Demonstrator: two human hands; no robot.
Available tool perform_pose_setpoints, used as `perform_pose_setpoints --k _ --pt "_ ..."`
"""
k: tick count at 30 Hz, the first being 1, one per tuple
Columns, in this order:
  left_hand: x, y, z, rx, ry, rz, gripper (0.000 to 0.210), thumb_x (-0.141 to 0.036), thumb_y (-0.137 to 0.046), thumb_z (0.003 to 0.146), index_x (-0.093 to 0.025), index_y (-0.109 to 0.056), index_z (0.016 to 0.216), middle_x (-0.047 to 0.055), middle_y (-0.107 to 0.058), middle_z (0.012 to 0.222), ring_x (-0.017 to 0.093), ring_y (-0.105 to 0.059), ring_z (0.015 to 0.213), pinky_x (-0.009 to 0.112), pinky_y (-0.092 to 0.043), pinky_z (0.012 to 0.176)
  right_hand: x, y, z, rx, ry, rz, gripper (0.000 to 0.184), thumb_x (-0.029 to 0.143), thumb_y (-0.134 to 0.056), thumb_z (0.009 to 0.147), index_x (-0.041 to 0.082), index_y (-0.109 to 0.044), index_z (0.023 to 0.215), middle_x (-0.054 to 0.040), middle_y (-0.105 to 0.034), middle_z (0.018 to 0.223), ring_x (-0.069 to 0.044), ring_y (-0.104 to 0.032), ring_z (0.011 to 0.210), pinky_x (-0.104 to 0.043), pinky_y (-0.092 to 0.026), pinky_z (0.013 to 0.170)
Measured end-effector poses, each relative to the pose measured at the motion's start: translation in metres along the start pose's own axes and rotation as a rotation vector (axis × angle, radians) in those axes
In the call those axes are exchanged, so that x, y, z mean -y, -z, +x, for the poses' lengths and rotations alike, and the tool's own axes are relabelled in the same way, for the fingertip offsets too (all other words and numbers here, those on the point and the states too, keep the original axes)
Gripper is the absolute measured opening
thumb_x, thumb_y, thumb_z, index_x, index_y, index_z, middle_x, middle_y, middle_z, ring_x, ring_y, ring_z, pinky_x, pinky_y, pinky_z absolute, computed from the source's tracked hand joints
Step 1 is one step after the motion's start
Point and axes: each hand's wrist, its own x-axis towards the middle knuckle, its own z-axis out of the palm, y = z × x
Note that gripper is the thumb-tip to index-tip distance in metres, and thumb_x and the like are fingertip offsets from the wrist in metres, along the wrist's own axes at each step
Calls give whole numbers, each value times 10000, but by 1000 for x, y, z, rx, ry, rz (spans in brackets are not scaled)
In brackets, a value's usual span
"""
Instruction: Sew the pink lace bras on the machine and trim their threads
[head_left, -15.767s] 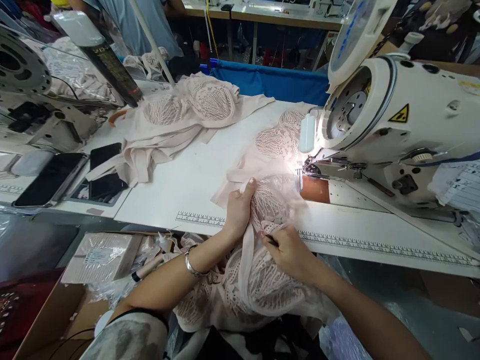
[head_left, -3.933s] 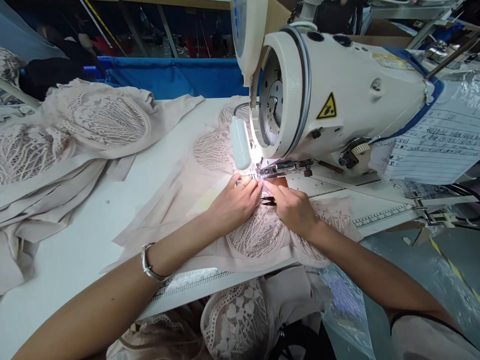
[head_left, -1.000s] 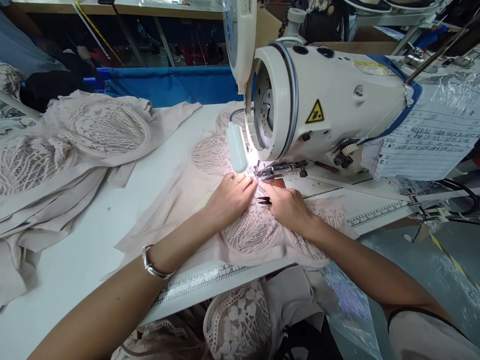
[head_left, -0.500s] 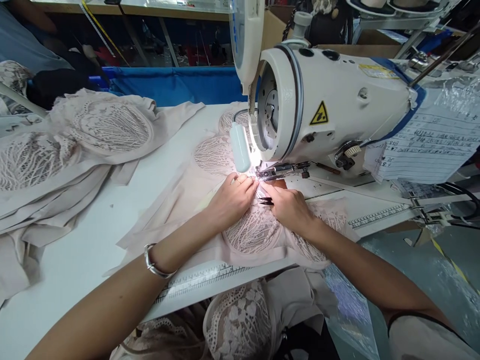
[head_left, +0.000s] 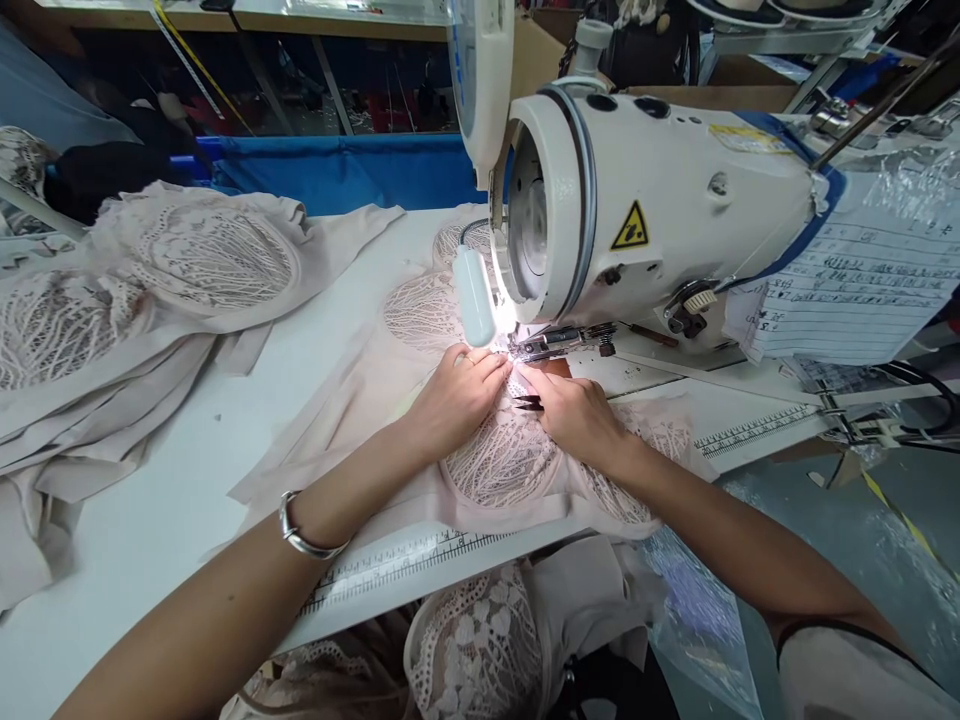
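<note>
A pale pink lace bra (head_left: 504, 468) lies spread on the sewing machine's bed, its upper part under the presser foot (head_left: 517, 350). My left hand (head_left: 459, 392) has its fingers curled together on the fabric, just left of the foot. In my right hand (head_left: 577, 408) are small thread snips (head_left: 529, 403), their dark blades poking out toward the left. The thumb and index finger of that hand also touch the fabric right at the foot. The stitching point is hidden by fingertips and bright light.
The white sewing machine (head_left: 660, 200) fills the upper right, with a small lamp (head_left: 474, 298) by its needle. A pile of lace bras (head_left: 210, 250) lies at left. Handwritten paper (head_left: 862, 270) hangs at right. Another lace bra (head_left: 480, 640) rests below the table edge. A person's sleeve (head_left: 52, 85) shows top left.
The view has shifted slightly, moving most things a little left. Both hands keep their places at the foot. The parts inside the machine's round opening look smeared now, sharp before.
</note>
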Motion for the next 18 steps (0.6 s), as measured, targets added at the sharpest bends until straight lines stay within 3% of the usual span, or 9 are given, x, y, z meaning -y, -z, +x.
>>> perform_pose_setpoints --k 6,14,18 --pt "1 -1 -1 -24 -4 2 354 -101 -327 1057 -74 -666 1155 128 -743 1151 243 -650 1007 384 -398 875 0 0 -1 -4 6 24 534 83 -425 917 126 -564 1431 -129 -782 1044 -246 -712 837 -315 -465 661" --pt "1 0 -1 -13 13 -18 330 -108 -361 1049 -83 -675 1146 118 -739 1135 261 -611 1006 387 -426 857 -2 -1 -3 -65 28 64 489 63 -412 906 133 -620 1343 -95 -775 924 -227 -688 762 -307 -421 620" --pt "1 0 -2 16 47 -93 307 -145 -396 1043 -115 -699 999 117 -722 997 255 -581 923 377 -455 805 -4 -6 -4 -128 44 115 405 54 -417 908 139 -666 1215 -82 -765 880 -203 -677 758 -287 -400 615"
